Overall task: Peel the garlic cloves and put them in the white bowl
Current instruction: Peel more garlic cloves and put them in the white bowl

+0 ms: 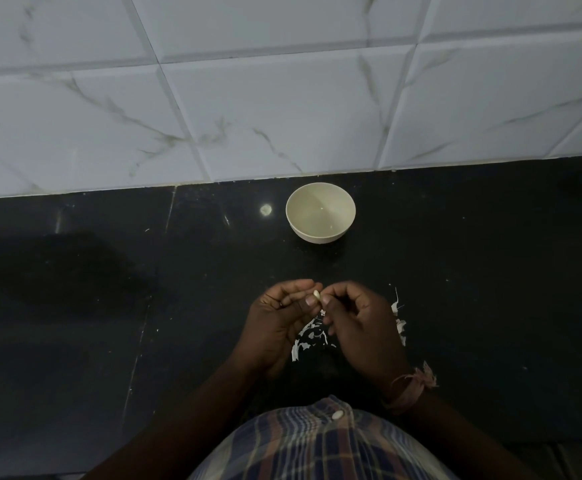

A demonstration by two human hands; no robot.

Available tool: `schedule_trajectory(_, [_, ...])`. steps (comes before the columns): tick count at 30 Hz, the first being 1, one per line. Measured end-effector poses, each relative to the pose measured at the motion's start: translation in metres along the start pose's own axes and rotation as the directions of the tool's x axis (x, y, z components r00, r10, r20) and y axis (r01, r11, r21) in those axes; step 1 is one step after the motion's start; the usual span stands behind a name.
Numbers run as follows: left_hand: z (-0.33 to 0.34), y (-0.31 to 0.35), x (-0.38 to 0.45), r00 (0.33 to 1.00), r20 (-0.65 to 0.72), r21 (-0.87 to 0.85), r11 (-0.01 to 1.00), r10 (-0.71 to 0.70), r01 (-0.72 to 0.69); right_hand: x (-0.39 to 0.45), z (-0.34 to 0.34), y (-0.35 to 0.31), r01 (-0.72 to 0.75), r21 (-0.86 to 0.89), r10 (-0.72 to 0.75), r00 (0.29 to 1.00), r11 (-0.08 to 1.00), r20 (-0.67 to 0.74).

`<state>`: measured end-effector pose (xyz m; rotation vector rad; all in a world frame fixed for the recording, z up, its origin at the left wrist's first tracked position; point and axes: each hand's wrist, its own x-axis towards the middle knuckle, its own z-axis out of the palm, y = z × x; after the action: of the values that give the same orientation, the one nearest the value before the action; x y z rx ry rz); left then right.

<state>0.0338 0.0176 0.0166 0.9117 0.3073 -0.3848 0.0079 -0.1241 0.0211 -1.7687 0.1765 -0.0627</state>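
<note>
A small pale garlic clove sits between the fingertips of both hands, above the black counter. My left hand pinches it from the left with curled fingers. My right hand pinches it from the right, thumb and forefinger at the clove. The white bowl stands upright farther back, near the wall, apart from both hands; I see no cloves in it.
White garlic skins lie scattered on the black counter under and right of my hands. A white marbled tile wall rises behind the bowl. A checked shirt fills the bottom edge.
</note>
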Motion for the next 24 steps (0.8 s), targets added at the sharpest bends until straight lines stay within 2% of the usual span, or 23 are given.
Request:
schedule_trajectory(7, [-0.001, 0.000, 0.000, 1.000, -0.012, -0.018, 1.000, 0.000, 0.000, -0.001, 0.003, -0.004, -0.064, 0.055, 0.062, 0.998, 0.996, 0.028])
schedule_trajectory(14, [-0.003, -0.001, -0.006, 0.993, -0.006, 0.201, 0.972, 0.122, -0.118, 0.002, 0.000, -0.005, -0.277, 0.290, 0.246, 0.959, 0.916, 0.141])
schedule_trajectory(17, [-0.002, -0.003, -0.008, 0.991, -0.008, 0.228, 0.965, 0.132, -0.127, 0.003, -0.001, -0.002, -0.329, 0.380, 0.288, 0.944, 0.864, 0.162])
schedule_trajectory(24, [-0.004, -0.006, -0.014, 0.995, 0.017, 0.220, 0.970, 0.102, -0.104, -0.002, -0.003, 0.004, -0.369, 0.362, 0.326, 0.929, 0.856, 0.177])
